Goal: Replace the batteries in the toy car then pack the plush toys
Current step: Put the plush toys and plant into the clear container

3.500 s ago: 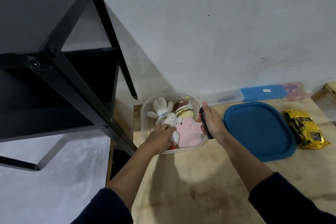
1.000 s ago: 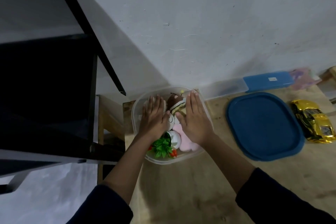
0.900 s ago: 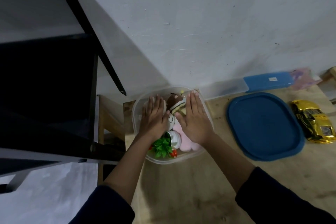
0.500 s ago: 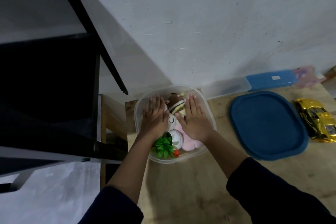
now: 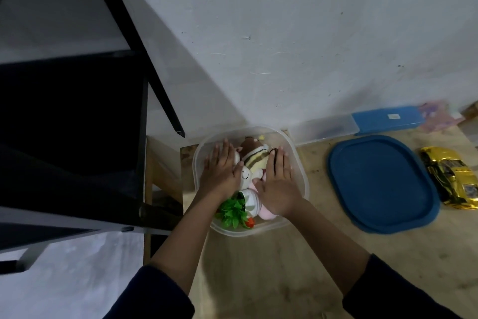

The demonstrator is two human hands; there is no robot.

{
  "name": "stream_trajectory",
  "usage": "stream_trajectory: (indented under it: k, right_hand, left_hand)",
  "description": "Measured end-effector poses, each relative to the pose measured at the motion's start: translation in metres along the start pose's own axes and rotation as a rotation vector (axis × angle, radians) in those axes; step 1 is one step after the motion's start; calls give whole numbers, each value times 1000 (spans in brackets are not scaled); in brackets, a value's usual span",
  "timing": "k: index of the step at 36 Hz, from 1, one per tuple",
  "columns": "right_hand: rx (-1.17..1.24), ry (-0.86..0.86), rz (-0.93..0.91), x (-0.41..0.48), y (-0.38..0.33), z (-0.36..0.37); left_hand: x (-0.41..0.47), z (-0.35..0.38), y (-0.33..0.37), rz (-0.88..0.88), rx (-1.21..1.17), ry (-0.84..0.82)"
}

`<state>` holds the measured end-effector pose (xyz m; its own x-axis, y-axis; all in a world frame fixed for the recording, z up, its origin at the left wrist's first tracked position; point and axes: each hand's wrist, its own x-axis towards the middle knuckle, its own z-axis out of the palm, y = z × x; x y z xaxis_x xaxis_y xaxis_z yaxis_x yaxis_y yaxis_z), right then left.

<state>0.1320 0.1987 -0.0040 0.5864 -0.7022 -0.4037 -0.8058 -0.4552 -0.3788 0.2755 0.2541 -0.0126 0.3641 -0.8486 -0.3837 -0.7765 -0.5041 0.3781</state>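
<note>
Still flat and unclenched, left hand and right hand keep pressing plush toys into the clear tub

- The left hand and right hand lie flat, fingers straight, pressing on plush toys inside a clear plastic tub on a wooden table.
- A blue lid lies to the right of the tub.
- A gold toy car sits just beyond the lid.

Plush toys in the tub; lid right of it; toy car, seemingly touching, beyond.
</note>
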Motion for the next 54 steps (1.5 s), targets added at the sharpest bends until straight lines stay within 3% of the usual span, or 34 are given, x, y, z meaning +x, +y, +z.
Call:
stream_trajectory:
  k: [9, 19, 31, 39, 44, 48, 54]
  right_hand:
    - [-5, -42, -24, 4, 4, 0]
    - [-77, -79, 15, -12, -1, -4]
    - [-114, -185, 50, -8, -2, -13]
    - [-204, -115, -18, -17, -2, -21]
    - [-227, -89, -84, -22, 5, -24]
    - [-150, -72, -180, -32, 13, -37]
    - [-12, 143, -332, -53, 47, -79]
  left_hand:
    - [1, -6, 1, -22, -24, -116]
    - [-9, -8, 8, -96, -16, -89]
    - [-8, -15, 12, -152, -98, -194]
    - [-15, -19, 10, -185, -229, -126]
    - [-21, -24, 20, -185, -181, -72]
    - [-22, -29, 36, -170, -145, 36]
    - [-18, -31, 89, -26, -163, 252]
